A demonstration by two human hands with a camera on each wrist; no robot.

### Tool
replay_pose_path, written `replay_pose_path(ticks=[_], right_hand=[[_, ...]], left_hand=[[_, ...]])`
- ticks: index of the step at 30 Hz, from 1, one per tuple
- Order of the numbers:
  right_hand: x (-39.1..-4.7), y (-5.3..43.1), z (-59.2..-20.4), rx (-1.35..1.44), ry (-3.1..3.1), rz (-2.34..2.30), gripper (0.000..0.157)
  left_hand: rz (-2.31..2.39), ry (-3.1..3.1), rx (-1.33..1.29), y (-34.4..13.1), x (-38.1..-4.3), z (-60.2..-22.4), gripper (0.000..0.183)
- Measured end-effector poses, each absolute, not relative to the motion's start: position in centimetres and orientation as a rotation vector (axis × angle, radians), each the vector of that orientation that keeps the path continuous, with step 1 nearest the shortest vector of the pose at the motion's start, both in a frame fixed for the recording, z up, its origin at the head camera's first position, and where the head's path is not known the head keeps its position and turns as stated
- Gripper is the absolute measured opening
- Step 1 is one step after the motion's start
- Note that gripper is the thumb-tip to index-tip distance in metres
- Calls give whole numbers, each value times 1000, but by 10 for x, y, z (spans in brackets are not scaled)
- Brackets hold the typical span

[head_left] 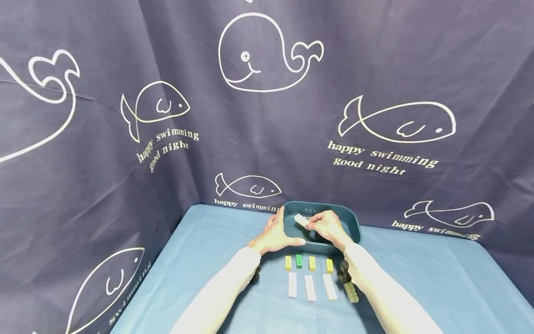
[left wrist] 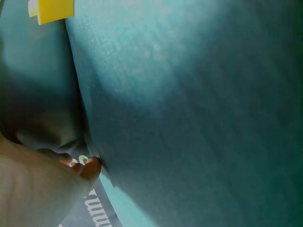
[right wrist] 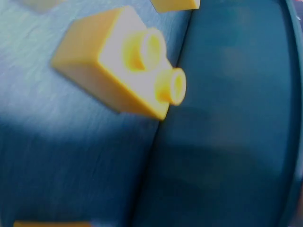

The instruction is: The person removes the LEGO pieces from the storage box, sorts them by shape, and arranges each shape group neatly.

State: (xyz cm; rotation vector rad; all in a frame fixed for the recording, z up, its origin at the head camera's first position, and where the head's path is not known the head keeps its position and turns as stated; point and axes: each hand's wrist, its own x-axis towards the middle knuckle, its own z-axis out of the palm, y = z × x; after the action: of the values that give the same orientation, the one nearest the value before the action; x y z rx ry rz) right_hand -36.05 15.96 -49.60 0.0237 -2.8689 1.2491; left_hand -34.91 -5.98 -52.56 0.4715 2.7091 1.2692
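In the head view, a dark teal bin [head_left: 354,227] stands at the back of the table. My right hand [head_left: 329,227] reaches over it and pinches a white toy building brick [head_left: 301,220] between thumb and fingers. My left hand [head_left: 273,235] spans the bin's near left corner, its thumb stretched along the front rim and its fingers along the left side. That hand [left wrist: 42,182] also shows at the lower left of the left wrist view. In the right wrist view, a yellow two-stud brick [right wrist: 109,61] sits close beside the bin wall [right wrist: 227,118].
Before the bin stands a row of small bricks, yellow [head_left: 312,263] and green [head_left: 299,261]. Nearer lie long pale bricks [head_left: 310,288] and a long olive-yellow one [head_left: 351,292] by my right forearm. A dark printed curtain [head_left: 267,139] hangs behind the blue table [head_left: 200,241].
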Motion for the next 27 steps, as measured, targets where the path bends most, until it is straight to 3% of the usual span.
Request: replay_pose_path(ticks=[27], right_hand=[[-298, 196, -471, -153, -2702, 1466, 25]], left_hand=[[1264, 2677, 379, -59, -350, -527, 138]])
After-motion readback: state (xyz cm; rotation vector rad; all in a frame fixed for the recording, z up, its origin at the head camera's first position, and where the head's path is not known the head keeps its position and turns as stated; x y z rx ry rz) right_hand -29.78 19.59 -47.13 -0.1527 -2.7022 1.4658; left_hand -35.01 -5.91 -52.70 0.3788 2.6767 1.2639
